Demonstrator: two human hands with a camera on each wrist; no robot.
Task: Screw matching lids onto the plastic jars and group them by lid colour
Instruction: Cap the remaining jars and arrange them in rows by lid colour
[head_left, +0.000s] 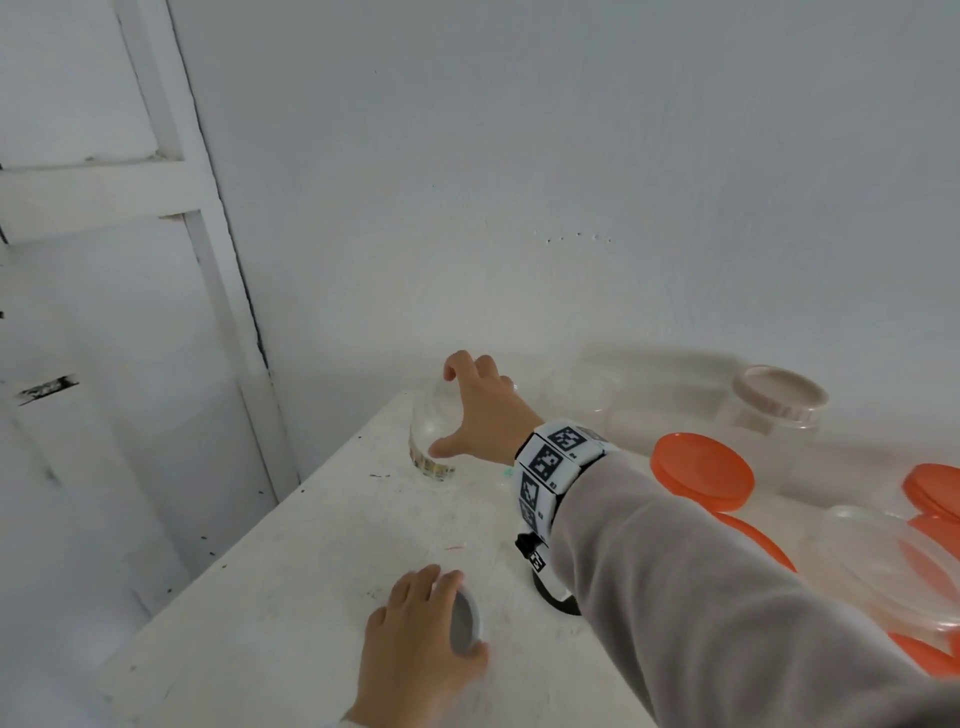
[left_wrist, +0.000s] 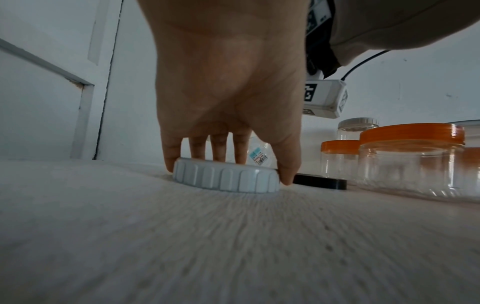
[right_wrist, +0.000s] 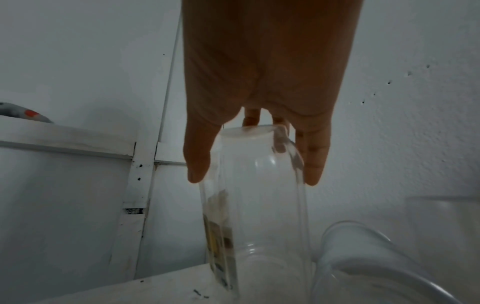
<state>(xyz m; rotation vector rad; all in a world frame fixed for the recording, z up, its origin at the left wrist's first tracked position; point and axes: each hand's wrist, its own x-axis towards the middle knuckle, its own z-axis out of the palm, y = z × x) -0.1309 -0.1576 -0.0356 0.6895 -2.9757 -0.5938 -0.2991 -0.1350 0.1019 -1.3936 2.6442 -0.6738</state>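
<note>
Nearest me, my left hand (left_wrist: 228, 86) pinches a ribbed white lid (left_wrist: 226, 177) by its rim, thumb on one side and fingers on the other, low on the white table (head_left: 291, 587) near its front edge. Just beyond the lid lies a black lid (left_wrist: 320, 182). Further right stand clear jars with orange lids (head_left: 702, 472), grouped toward the right edge. At the far left corner my right hand (head_left: 480, 410) grips a tall clear jar (right_wrist: 257, 205) around its upper end, thumb and fingers spread against its sides. Its sticker (left_wrist: 257, 158) shows a barcode and "2.00"; the rest is too small to read. Behind, a beige-lidded jar (head_left: 776, 402) stands by the wall.
</note>
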